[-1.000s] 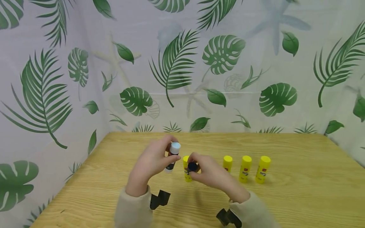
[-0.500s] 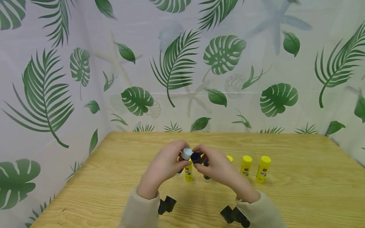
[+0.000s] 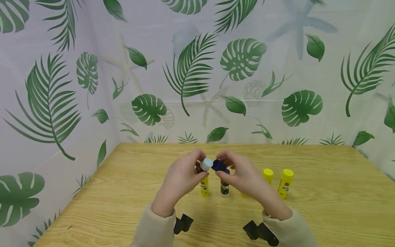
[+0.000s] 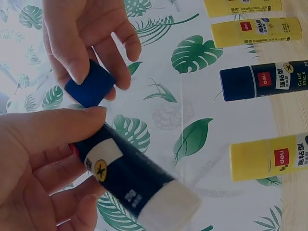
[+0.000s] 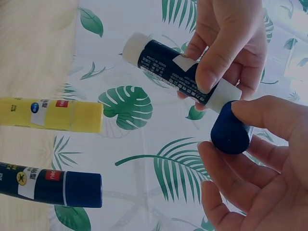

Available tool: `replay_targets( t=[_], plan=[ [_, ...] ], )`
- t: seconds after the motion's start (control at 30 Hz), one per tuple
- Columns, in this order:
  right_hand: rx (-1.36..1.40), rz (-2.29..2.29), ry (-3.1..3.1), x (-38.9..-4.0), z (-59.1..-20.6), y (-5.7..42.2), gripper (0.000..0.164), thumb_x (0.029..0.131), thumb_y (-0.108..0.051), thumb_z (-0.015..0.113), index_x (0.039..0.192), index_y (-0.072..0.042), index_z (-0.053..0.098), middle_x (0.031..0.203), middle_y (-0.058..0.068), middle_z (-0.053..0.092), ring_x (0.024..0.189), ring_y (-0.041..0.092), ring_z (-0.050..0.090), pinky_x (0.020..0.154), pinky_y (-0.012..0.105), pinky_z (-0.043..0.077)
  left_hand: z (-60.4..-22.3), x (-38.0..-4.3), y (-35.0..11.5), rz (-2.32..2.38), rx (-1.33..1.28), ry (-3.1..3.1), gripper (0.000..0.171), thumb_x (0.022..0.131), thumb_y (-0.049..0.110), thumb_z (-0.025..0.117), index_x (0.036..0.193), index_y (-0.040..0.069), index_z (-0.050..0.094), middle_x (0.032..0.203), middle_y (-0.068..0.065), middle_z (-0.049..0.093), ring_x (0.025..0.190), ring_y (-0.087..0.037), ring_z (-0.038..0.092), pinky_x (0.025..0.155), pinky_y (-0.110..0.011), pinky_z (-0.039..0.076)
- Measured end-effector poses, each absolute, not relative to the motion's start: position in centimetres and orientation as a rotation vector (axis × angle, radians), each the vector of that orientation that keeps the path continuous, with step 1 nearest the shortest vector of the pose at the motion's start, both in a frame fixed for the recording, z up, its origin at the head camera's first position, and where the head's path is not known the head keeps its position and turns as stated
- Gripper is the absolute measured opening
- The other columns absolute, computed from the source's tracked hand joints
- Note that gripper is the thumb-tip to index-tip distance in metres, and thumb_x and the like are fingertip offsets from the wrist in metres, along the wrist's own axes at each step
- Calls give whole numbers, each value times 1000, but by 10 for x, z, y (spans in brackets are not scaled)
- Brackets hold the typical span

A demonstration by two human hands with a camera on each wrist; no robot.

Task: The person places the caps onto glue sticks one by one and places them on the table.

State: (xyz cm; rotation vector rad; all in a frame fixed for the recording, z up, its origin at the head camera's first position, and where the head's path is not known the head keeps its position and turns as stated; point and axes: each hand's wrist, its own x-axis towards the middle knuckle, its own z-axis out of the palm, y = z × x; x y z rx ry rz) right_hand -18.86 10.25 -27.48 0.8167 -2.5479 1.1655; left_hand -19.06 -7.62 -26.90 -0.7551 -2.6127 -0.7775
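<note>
My left hand [image 3: 182, 181] grips an uncapped glue stick [image 4: 137, 168] with a dark blue label and white ends, tilted toward the right. Its blue cap [image 5: 231, 130] is pinched between the thumb and fingers of my right hand [image 3: 247, 178]. The cap's mouth meets the stick's white neck at an angle; whether it touches all round I cannot tell. Below the hands, a yellow glue stick [image 3: 204, 188] and a capped dark blue glue stick [image 3: 225, 189] stand upright on the wooden table [image 3: 123, 192].
To the right stand more yellow glue sticks: one [image 3: 285, 184] in full view, one [image 3: 267, 175] partly covered by my right arm, and one [image 3: 244, 195] mostly hidden behind that hand. A leaf-patterned cloth [image 3: 197, 75] hangs behind the table.
My left hand has brought the glue stick rightward and tilted it. The right hand has lifted the cap and turned it to meet the stick's white end. The standing sticks have stayed put.
</note>
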Motion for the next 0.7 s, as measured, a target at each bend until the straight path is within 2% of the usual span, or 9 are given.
replay_targets(
  t=[0.4, 0.7],
  plan=[
    [827, 1145, -2459, -182, -267, 105, 20, 76, -3, 68, 91, -7, 55, 86, -1, 60, 78, 11, 58, 73, 36, 46, -265, -185, -73, -650, -883, -2514, 27, 72, 10, 72, 96, 11, 61, 91, -1, 60, 74, -11, 55, 63, -24, 46],
    [850, 1090, -2432, -176, -262, 107, 20, 75, -4, 69, 90, -9, 57, 85, -3, 59, 76, 10, 57, 73, 35, 47, -263, -182, -73, -633, -926, -2463, 26, 71, 8, 73, 95, 11, 62, 88, -1, 61, 76, -12, 54, 63, -25, 45]
  ],
)
